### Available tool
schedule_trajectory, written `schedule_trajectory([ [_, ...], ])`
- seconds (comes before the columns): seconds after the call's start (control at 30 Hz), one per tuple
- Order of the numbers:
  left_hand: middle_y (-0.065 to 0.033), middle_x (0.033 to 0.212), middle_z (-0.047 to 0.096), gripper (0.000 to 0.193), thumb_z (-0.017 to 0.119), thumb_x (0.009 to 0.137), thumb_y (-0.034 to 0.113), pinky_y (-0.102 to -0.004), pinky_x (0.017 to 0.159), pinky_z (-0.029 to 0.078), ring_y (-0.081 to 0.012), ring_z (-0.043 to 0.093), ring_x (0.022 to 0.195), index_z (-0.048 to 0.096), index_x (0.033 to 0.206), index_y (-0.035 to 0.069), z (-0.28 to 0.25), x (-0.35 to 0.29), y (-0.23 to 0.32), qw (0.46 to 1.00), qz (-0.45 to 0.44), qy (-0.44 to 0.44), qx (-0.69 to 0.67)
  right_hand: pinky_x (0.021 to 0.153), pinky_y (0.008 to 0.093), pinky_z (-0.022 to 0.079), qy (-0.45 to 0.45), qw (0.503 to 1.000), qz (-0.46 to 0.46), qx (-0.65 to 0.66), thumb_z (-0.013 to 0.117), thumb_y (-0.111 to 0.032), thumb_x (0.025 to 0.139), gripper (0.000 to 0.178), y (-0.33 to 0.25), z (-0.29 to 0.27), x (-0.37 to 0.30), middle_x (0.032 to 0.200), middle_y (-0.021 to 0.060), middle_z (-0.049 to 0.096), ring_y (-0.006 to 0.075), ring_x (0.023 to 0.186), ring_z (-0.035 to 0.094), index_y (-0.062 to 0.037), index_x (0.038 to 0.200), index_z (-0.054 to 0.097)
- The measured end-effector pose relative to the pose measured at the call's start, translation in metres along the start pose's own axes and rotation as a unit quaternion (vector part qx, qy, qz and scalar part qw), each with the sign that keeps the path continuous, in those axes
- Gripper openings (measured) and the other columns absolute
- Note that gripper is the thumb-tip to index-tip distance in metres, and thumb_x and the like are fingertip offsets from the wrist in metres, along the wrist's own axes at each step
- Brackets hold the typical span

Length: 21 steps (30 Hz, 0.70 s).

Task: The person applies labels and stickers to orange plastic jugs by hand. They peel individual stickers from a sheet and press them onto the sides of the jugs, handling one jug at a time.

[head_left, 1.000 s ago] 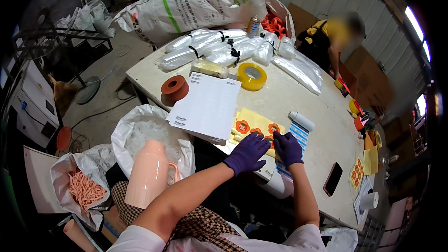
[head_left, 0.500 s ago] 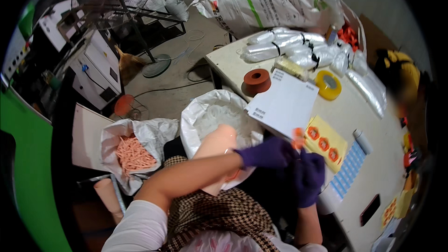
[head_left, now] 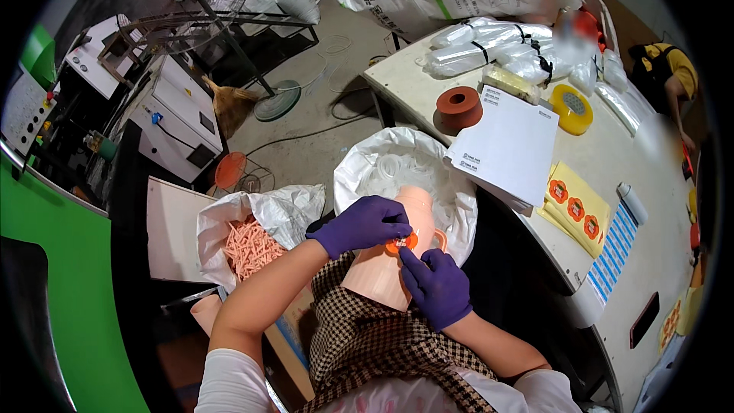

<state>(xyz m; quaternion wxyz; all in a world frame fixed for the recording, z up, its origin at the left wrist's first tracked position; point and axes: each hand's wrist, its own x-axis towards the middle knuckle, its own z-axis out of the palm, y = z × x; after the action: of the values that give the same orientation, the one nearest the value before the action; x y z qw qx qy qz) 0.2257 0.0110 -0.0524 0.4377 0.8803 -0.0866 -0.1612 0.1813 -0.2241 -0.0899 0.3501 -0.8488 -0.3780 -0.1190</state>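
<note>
A peach-coloured plastic jug (head_left: 380,279) with a side handle leans across my lap, its narrow neck pointing away from me. On its side is an orange flower-shaped sticker (head_left: 402,243), partly covered by my fingers. My left hand (head_left: 362,226), in a purple glove, comes over the jug from the left, its fingers closed at the sticker's upper edge. From the right, my purple-gloved right hand (head_left: 439,284) has its fingertips on the sticker's lower edge, with the other fingers curled.
Ahead stands a white sack (head_left: 359,164) of clear plastic pieces; a sack of peach strips (head_left: 251,251) is at left. The table at right holds a sheet of orange stickers (head_left: 575,209), white papers (head_left: 508,141), tape rolls (head_left: 571,109) and a phone (head_left: 644,321). A person in yellow (head_left: 673,69) is beyond.
Both hands have moved left from beside the table to the jug, bringing the orange sticker onto its side. The view has shifted, and the jug now sits more squarely before me.
</note>
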Motion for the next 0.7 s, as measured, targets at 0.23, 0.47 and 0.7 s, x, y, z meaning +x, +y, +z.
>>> schedule_trajectory([
  [0.23,-0.0087,0.087,0.062,0.02,0.078,0.081,0.026,-0.037,0.077,0.049,-0.0255,0.06,0.084,0.073,0.086,0.007,0.012,-0.001,-0.015,0.984,0.106,0.079,0.121,0.057,0.0366,0.048,-0.018,1.0,0.01,-0.006,0.071,-0.022,0.089,0.039,-0.001,0.006,-0.001,0.085,0.0062,0.055,0.0228,0.07,0.058,-0.0188,0.128,0.068],
  [0.47,-0.0084,0.087,0.058,0.036,0.084,0.076,0.033,-0.0344,0.075,0.048,-0.024,0.057,0.081,0.066,0.091,0.006,0.033,-0.009,-0.03,0.982,0.069,0.149,0.092,0.061,0.0411,0.052,-0.192,0.977,0.081,0.05,0.062,-0.033,0.095,0.05,0.004,0.007,-0.007,0.088,0.0119,0.059,0.0291,0.075,0.064,-0.0189,0.142,0.055],
  [0.7,-0.0096,0.095,0.056,0.056,0.085,0.073,0.043,-0.0352,0.078,0.049,-0.0215,0.055,0.084,0.058,0.104,0.006,0.038,-0.005,-0.032,0.979,-0.024,0.185,0.08,0.085,0.044,0.054,-0.287,0.926,0.059,0.238,0.063,-0.04,0.095,0.069,0.023,-0.018,-0.035,0.112,0.0225,0.067,0.0388,0.098,0.068,-0.012,0.153,0.039],
])
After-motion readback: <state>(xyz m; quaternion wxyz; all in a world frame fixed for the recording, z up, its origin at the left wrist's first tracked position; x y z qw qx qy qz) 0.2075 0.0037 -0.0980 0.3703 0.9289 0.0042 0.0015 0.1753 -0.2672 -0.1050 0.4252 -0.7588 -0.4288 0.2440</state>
